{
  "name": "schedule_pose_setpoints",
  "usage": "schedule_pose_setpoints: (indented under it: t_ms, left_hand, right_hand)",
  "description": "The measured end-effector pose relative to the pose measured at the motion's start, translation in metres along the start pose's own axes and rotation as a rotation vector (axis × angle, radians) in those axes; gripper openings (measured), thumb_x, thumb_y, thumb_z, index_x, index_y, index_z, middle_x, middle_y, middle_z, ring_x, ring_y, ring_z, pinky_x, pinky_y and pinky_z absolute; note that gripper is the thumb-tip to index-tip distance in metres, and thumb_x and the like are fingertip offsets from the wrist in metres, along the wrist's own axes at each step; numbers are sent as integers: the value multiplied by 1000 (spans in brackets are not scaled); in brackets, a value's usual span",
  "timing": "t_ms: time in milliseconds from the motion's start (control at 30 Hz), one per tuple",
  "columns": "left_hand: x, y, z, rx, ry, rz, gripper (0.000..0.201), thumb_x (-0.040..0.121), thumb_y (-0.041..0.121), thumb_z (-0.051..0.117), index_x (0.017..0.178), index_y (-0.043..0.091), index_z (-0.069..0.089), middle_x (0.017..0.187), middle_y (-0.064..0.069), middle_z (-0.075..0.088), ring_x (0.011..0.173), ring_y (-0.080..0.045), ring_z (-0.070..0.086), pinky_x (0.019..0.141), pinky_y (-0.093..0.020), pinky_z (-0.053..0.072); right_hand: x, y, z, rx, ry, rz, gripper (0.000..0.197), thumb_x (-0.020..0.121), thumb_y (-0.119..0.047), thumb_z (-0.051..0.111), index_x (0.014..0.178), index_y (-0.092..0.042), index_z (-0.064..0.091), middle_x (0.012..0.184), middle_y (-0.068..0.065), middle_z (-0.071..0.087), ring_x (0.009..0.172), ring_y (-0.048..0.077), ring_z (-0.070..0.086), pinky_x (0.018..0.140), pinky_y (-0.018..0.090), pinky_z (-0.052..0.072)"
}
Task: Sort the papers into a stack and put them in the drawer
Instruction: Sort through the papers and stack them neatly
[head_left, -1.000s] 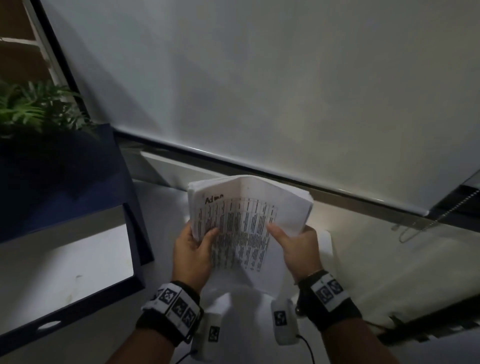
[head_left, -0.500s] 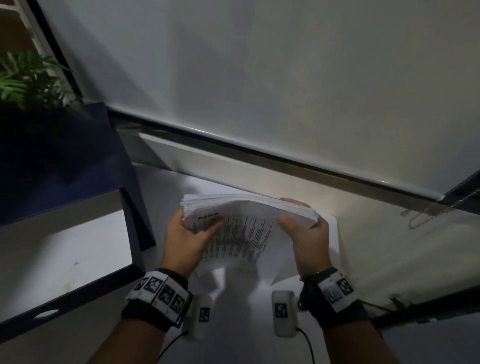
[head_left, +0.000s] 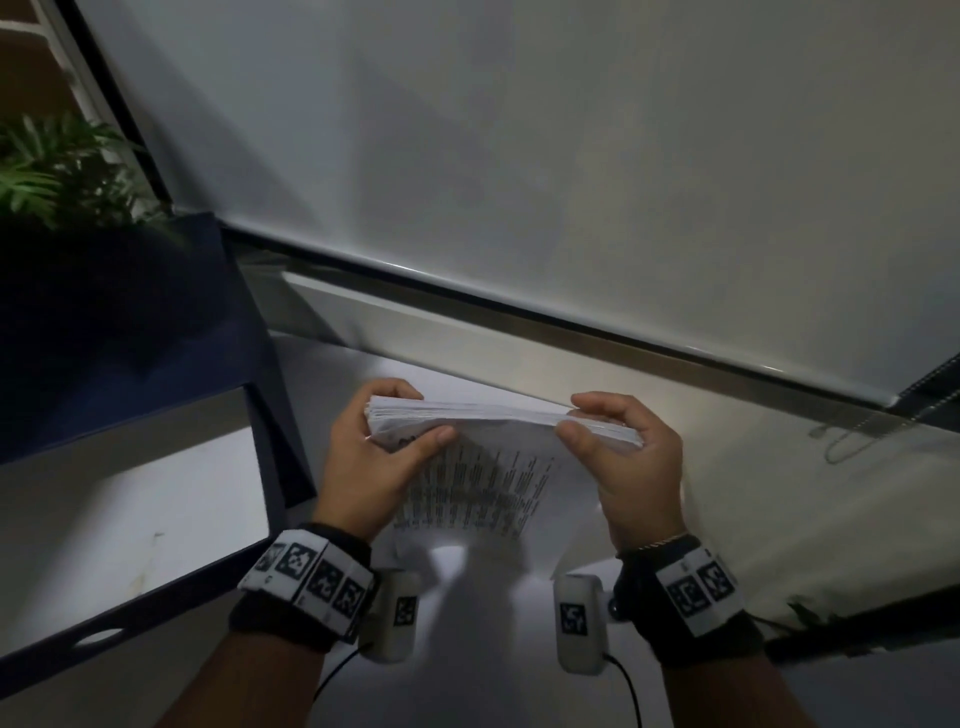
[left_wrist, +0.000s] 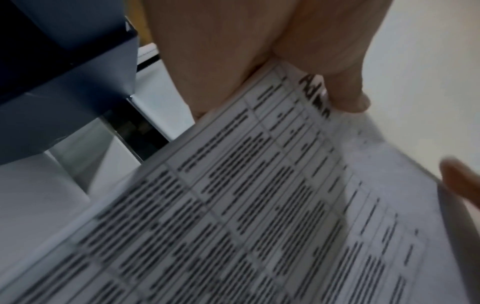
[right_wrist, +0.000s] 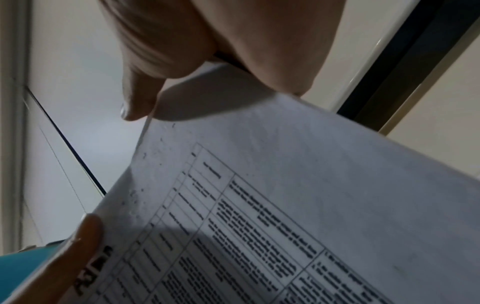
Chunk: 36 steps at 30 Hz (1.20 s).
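Note:
A thick stack of white papers (head_left: 483, 467) with a printed table on its near face stands on its lower edge on the white desk (head_left: 332, 395), leaning toward me. My left hand (head_left: 387, 436) grips its upper left corner, thumb on the printed face and fingers behind. My right hand (head_left: 608, 431) grips the upper right corner the same way. The left wrist view shows the printed sheet (left_wrist: 259, 205) under my left thumb (left_wrist: 345, 88). The same sheet (right_wrist: 285, 205) fills the right wrist view. An open dark blue drawer (head_left: 156, 613) with a pale bottom sits at the left.
A white roller blind (head_left: 519, 156) hangs behind the desk, its bead chain (head_left: 857, 431) at the right. A green plant (head_left: 57, 171) stands at the far left above a dark blue cabinet (head_left: 104, 322). A dark strip crosses the lower right.
The stack has tipped from facing me to a lower, flatter lean, so its top edge now shows. Both hands dropped with it and moved to the upper corners.

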<state>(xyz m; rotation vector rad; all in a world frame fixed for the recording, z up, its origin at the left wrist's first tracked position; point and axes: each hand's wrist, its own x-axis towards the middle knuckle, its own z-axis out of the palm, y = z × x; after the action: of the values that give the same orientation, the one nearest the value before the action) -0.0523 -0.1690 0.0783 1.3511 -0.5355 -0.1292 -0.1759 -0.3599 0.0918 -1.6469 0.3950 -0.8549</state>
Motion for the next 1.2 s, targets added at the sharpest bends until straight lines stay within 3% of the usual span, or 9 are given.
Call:
schedule_pose_setpoints:
  t_ms: [100, 200, 400, 567, 700, 800, 900, 1000, 1200]
  left_hand:
    - [2, 7, -3, 57, 8, 47, 23, 76, 18, 78, 85, 17, 57, 81, 8, 63, 72, -5, 62, 64, -17, 51]
    - [4, 12, -1, 167, 0, 135, 11, 84, 14, 69, 86, 20, 60, 83, 3, 63, 76, -9, 61, 71, -17, 49]
    - [1, 9, -2, 204, 62, 253, 28, 84, -5, 65, 93, 21, 62, 92, 13, 66, 84, -4, 64, 77, -15, 51]
    - [-1, 9, -6, 126, 139, 196, 22, 87, -4, 60, 90, 16, 69, 88, 7, 74, 84, -7, 69, 77, -15, 51]
    - [0, 9, -6, 12, 120, 157, 24, 91, 5, 55, 109, 20, 59, 95, -5, 73, 90, -14, 69, 80, -20, 52]
    - [-3, -9, -4, 8, 41, 26, 37, 91, 7, 56, 122, 23, 43, 94, 9, 68, 82, 0, 65, 74, -14, 50]
    - [-11, -38, -6, 152, -4, -116, 26, 92, 19, 58, 116, 26, 50, 97, 17, 67, 88, 0, 65, 76, -17, 49]
    - [-17, -55, -5, 148, -8, -173, 16, 94, 10, 54, 105, 21, 57, 92, 16, 70, 85, 3, 64, 72, -11, 49]
    - [-19, -61, 0, 97, 87, -222, 17, 95, 9, 53, 105, 20, 61, 91, 10, 74, 87, 0, 68, 71, -14, 53]
  right_hand:
    - [0, 0, 1, -36, -3, -33, 12, 72, -27, 82, 81, -28, 75, 83, -8, 75, 80, 7, 69, 79, 27, 55]
    - [1, 7, 1, -7, 38, -4, 15, 77, -19, 80, 70, -32, 76, 73, -9, 74, 72, 8, 67, 75, 32, 53]
    - [3, 11, 1, -8, 72, 12, 15, 80, -11, 78, 73, -23, 74, 72, -13, 72, 70, 5, 65, 77, 35, 53]
    - [5, 13, 0, -6, 92, 19, 13, 82, -9, 73, 75, -20, 73, 71, -14, 72, 70, 3, 64, 76, 32, 52]
    - [5, 13, 1, 5, 83, 15, 10, 80, -13, 76, 76, -21, 73, 72, -15, 72, 71, 2, 64, 75, 30, 53]
    - [5, 13, 0, 20, 83, -2, 11, 78, -12, 79, 78, -21, 73, 75, -14, 73, 74, 3, 66, 76, 27, 55]
    - [-4, 30, 2, 108, 46, 148, 22, 70, -2, 81, 85, -16, 72, 79, -10, 76, 74, 5, 71, 71, 24, 59]
    - [-23, 59, 12, 70, 8, 318, 29, 64, 0, 86, 84, -18, 73, 79, -7, 78, 74, 9, 75, 74, 30, 62]
    - [-34, 84, 15, 59, 60, 378, 28, 68, 0, 86, 84, -19, 73, 77, -11, 77, 75, 6, 74, 68, 20, 59]
